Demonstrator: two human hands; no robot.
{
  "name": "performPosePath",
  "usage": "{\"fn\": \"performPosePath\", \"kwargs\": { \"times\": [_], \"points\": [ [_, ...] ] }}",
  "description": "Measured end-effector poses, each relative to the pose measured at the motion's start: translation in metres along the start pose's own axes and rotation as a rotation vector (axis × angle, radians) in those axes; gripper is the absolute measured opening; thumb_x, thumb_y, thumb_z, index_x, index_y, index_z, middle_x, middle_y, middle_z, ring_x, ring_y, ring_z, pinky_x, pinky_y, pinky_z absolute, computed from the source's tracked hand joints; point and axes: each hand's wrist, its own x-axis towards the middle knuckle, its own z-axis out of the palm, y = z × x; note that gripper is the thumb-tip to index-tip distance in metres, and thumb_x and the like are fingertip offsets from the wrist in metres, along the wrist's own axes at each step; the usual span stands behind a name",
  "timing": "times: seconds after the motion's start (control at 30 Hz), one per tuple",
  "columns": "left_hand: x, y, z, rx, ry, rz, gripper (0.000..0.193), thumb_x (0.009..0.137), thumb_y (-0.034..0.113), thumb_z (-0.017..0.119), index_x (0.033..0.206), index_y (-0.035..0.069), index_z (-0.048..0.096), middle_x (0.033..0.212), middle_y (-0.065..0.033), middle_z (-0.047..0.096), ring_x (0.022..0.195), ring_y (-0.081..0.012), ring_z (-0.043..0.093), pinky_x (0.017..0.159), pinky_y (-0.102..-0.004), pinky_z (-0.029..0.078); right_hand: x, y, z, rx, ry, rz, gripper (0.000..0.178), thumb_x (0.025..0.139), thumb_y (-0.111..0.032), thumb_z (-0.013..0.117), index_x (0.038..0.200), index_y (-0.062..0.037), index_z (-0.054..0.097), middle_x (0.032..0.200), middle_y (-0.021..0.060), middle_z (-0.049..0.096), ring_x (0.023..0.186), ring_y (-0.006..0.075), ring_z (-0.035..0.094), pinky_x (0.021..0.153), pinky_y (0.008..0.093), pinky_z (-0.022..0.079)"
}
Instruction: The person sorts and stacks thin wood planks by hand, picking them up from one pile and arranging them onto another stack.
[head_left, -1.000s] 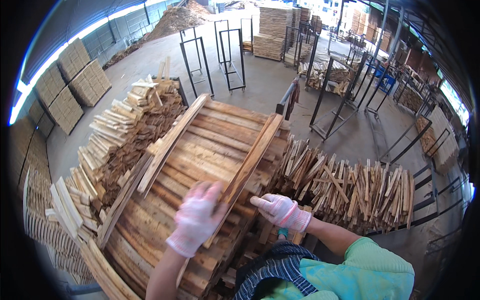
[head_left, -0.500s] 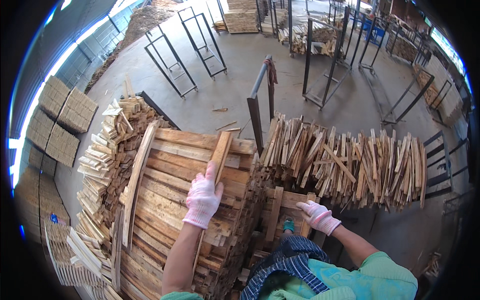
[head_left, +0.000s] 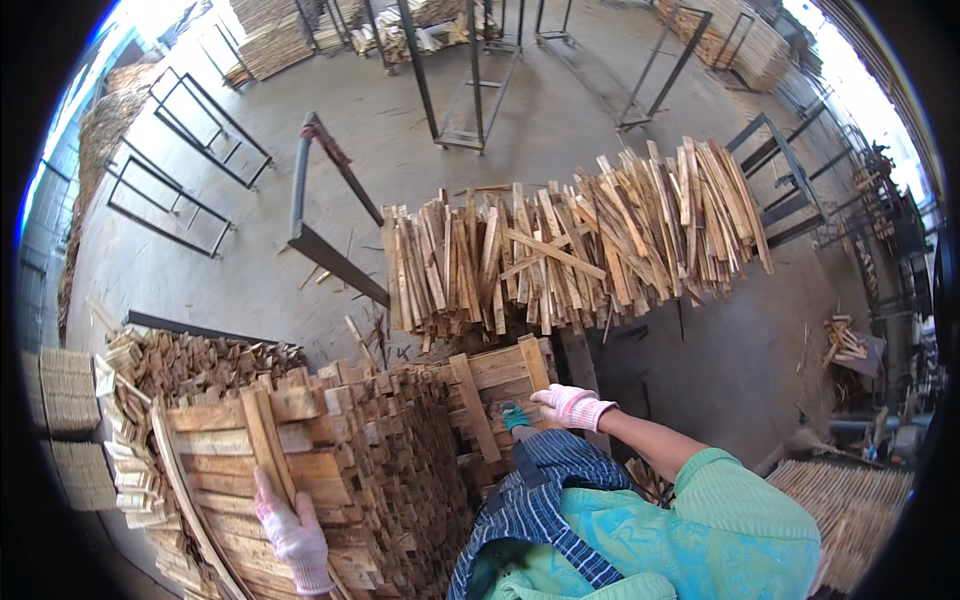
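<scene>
My left hand [head_left: 293, 535], in a pinkish-white knit glove, lies over a narrow wooden strip [head_left: 263, 428] on top of a tall stack of wooden slats [head_left: 205, 465]. Its fingers are stretched along the strip and the thumb stands apart. My right hand [head_left: 573, 407], gloved alike, is at the end of an upright wooden strip [head_left: 535, 362] to the right of the stack. Its fingers reach out to the left, and whether they touch the strip is hard to tell. A second short strip [head_left: 474, 408] leans nearby across some boards. A long strip [head_left: 190, 500] crosses the stack's left side.
A long pile of loose wooden sticks [head_left: 590, 240] lies ahead. Beside it rises a metal post frame [head_left: 335, 262] with a dark red cloth tied on. Metal racks [head_left: 210, 130] stand farther back. A green shoe [head_left: 515, 416] shows below me.
My view has swung right, so the stack and my left hand appear lower and farther left. Both hands remain by the same strips.
</scene>
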Motion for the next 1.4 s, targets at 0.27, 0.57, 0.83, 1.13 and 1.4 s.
{"fn": "performPosePath", "kwargs": {
  "times": [0.27,0.57,0.83,1.13,1.4],
  "points": [
    [-0.001,0.004,-0.009,0.069,-0.145,-0.216,0.068,0.095,0.021,0.064,0.156,0.005,0.036,0.157,-0.0205,0.039,0.143,-0.0408,0.037,0.117,-0.046,0.033,-0.035,0.075,0.001,0.154,0.252,0.271,0.044,0.098,-0.031,0.052,0.135,-0.0087,0.058,0.12,0.0187,0.067,0.106,0.0336,0.065,0.093,0.0444,0.052],
    [0.054,0.128,-0.059,0.731,-0.011,0.228,0.056,0.096,0.034,0.065,0.144,0.006,0.055,0.118,-0.0201,0.067,0.11,-0.0371,0.062,0.089,-0.0429,0.053,-0.097,0.133,0.041,0.913,0.233,0.881,0.047,0.095,-0.021,0.054,0.14,-0.0089,0.055,0.079,0.0065,0.064,0.06,0.0158,0.056,0.054,0.0322,0.046],
    [0.101,0.227,0.144,-0.529,-0.478,0.036,0.051,0.092,0.018,0.069,0.139,0.0,0.056,0.124,-0.0212,0.065,0.114,-0.0343,0.064,0.1,-0.0419,0.052,-0.077,0.128,0.003,0.907,0.248,0.837,0.049,0.095,-0.02,0.055,0.143,-0.0082,0.053,0.09,0.0083,0.065,0.068,0.0168,0.059,0.059,0.0331,0.049],
    [0.16,0.229,0.266,-0.303,-0.834,0.103,0.06,0.094,0.047,0.061,0.142,0.013,0.054,0.131,-0.0217,0.061,0.119,-0.0394,0.061,0.099,-0.0462,0.05,-0.039,0.126,-0.107,0.871,0.378,0.711,0.048,0.099,-0.024,0.055,0.144,-0.0066,0.052,0.104,0.0085,0.069,0.072,0.0139,0.06,0.067,0.0324,0.051],
    [0.208,0.276,0.293,-0.331,-0.893,0.207,0.057,0.093,0.04,0.065,0.141,0.011,0.053,0.129,-0.024,0.061,0.118,-0.0392,0.061,0.1,-0.0449,0.049,-0.062,0.178,-0.082,0.913,0.457,0.848,0.05,0.097,-0.027,0.056,0.144,-0.0077,0.053,0.116,0.0086,0.069,0.079,0.0167,0.063,0.073,0.0332,0.052]
  ]
}}
